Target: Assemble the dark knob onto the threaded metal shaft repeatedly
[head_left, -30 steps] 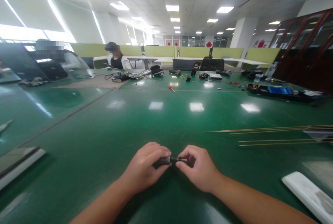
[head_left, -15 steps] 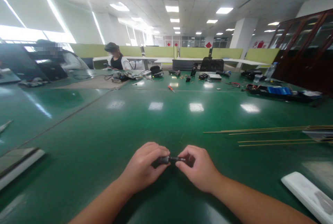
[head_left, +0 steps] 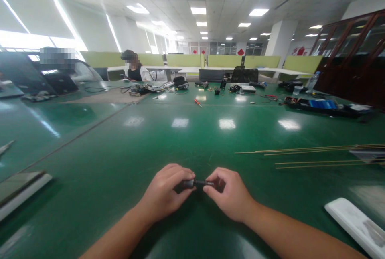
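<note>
Both hands rest low on the green table (head_left: 192, 138), meeting at its near middle. My left hand (head_left: 164, 195) is curled round the thicker dark end of a small black cylindrical part (head_left: 197, 183). My right hand (head_left: 230, 195) pinches the thinner end of the same part between thumb and fingers. The part lies level between the two hands, only its short middle stretch showing.
Thin brass-coloured rods (head_left: 300, 149) lie to the right. A white flat device (head_left: 355, 223) sits at the near right, a tablet-like slab (head_left: 21, 187) at the near left. Tools, cables and a red screwdriver (head_left: 197, 102) lie far back. Two people sit at the far left.
Nothing has visibly changed apart from a slight shift of the view; both hands keep their hold on the part.
</note>
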Available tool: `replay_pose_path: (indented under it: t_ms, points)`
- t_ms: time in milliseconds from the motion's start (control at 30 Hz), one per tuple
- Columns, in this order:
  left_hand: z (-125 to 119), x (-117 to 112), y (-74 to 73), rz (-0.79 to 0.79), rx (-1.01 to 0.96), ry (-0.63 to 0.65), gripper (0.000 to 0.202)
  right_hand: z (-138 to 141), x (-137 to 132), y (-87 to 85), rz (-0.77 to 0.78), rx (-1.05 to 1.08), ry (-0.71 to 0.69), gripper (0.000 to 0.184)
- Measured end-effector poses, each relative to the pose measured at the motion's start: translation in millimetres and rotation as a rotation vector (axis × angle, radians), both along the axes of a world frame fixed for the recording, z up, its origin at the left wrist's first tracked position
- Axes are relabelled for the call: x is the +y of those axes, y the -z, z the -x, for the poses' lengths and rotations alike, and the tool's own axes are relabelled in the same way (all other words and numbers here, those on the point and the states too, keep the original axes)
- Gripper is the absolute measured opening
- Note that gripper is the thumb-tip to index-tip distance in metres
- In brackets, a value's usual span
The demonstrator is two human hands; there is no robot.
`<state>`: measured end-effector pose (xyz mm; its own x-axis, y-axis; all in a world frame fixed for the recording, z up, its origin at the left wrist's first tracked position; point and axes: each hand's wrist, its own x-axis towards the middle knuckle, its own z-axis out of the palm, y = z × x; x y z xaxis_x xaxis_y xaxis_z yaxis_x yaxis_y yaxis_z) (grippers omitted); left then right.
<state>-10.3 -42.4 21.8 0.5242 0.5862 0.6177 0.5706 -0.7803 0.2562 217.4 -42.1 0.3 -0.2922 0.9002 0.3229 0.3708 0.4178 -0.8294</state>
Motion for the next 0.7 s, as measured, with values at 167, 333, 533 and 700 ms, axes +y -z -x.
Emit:
replay_pose_path:
  t_ms: [167, 333, 533, 700]
  points:
    - [1.2, -0.5, 0.1, 0.009, 0.009, -0.017, 0.018, 0.3, 0.5, 1.1, -0.003, 0.002, 0.002, 0.005]
    - [3.1, 0.0, 0.9, 0.017, 0.01, -0.017, 0.018, 0.3, 0.5, 0.3, -0.007, 0.004, 0.0, 0.005]
    - [3.9, 0.5, -0.9, 0.005, 0.009, -0.042, 0.015, 0.1, 0.6, 0.7, 0.01, 0.009, 0.008, 0.005]
    - [3.7, 0.4, -3.3, -0.012, 0.004, -0.06, 0.011, 0.8, 0.0, 0.4, 0.022, 0.005, 0.015, 0.005]
